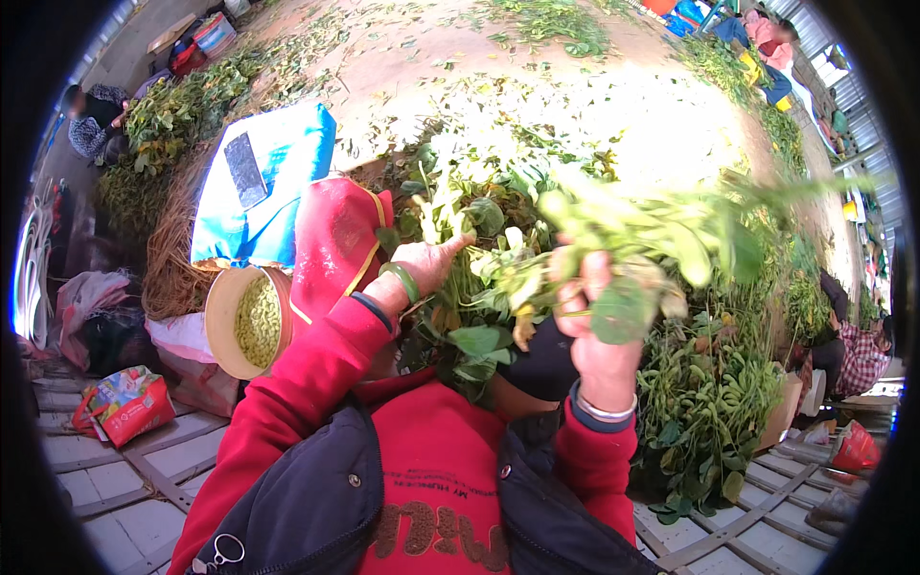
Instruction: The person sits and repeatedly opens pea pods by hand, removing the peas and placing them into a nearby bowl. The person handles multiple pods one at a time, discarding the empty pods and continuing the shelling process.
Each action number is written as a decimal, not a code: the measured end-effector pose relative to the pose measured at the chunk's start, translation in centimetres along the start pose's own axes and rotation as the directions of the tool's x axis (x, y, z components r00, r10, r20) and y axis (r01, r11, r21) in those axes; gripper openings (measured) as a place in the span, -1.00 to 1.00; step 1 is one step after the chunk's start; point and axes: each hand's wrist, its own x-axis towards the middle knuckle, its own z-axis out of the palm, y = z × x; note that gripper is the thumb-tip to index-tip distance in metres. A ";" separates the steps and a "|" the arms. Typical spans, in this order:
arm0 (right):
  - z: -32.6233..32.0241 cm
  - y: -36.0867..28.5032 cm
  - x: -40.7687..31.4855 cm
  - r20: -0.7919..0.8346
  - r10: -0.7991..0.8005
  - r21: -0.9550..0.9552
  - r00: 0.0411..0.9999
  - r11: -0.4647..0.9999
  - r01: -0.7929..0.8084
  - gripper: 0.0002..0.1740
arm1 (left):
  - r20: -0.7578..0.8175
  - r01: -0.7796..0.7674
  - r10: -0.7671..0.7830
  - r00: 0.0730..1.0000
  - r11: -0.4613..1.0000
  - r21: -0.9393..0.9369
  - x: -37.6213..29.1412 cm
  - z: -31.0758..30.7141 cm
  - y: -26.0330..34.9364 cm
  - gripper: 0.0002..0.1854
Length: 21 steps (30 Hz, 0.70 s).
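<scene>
My right hand point(593, 309), with a silver bangle at the wrist, grips a leafy soybean stalk with green pods point(647, 223). The stalk is blurred and points to the right. My left hand point(424, 266), wearing a green bangle, is closed around a small bunch of light green pods point(440, 215); its fingertips are hidden. Between and beyond the hands lies a heap of cut soybean plants point(496, 165), in part over my lap. Left of my left arm, a tub point(215, 323) holds shelled green beans point(259, 323).
A smartphone point(245, 170) lies on a blue-and-white sack point(287, 158) at left. More podded plants point(711, 381) are piled at right. A red bag point(129, 406) rests on the slatted floor point(144, 481). Several people sit around the edges, one point(862, 352) at far right.
</scene>
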 end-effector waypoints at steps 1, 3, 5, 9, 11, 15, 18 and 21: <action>-0.8 -0.8 -0.1 0.008 -0.047 0.078 0.999 0.996 0.046 -0.66 | -0.012 0.058 -0.057 0.998 0.997 0.058 0.1 0.3 0.0 -0.48; -1.7 -1.4 0.0 -0.008 -0.180 -0.002 0.984 0.984 0.180 -0.56 | -0.116 0.056 -0.041 0.992 0.990 0.127 -0.2 0.9 0.0 -0.51; -2.5 -1.8 -0.7 -0.030 -0.287 -0.100 0.958 0.954 0.282 -0.55 | -0.187 0.080 -0.048 0.981 0.982 0.172 -0.1 1.5 0.0 -0.52; -5.9 -5.5 -3.6 -0.236 -0.565 0.069 0.791 0.802 0.593 -0.56 | -0.226 0.214 -0.179 0.958 0.967 0.138 -0.1 1.7 -2.1 -0.58; -9.0 -9.1 -5.9 -0.224 -0.709 -0.140 0.669 0.703 0.698 -0.53 | -0.117 0.246 -0.229 0.966 0.954 0.169 -0.8 1.6 -3.1 -0.60; -16.9 -16.5 -10.5 -0.329 -0.919 -0.632 0.217 0.384 0.673 -0.54 | -0.014 0.254 -0.256 0.967 0.945 0.207 -2.7 1.5 -3.3 -0.62; -23.3 -20.3 -13.3 -0.265 -0.964 -0.916 0.030 0.261 0.306 -0.56 | 0.054 0.246 -0.267 0.962 0.937 0.247 -4.3 1.3 -2.7 -0.67; -30.0 -21.2 -16.0 -0.275 -0.961 -0.905 -0.011 0.262 -0.336 -0.58 | 0.095 0.245 -0.271 0.958 0.944 0.221 -5.6 1.4 -2.3 -0.56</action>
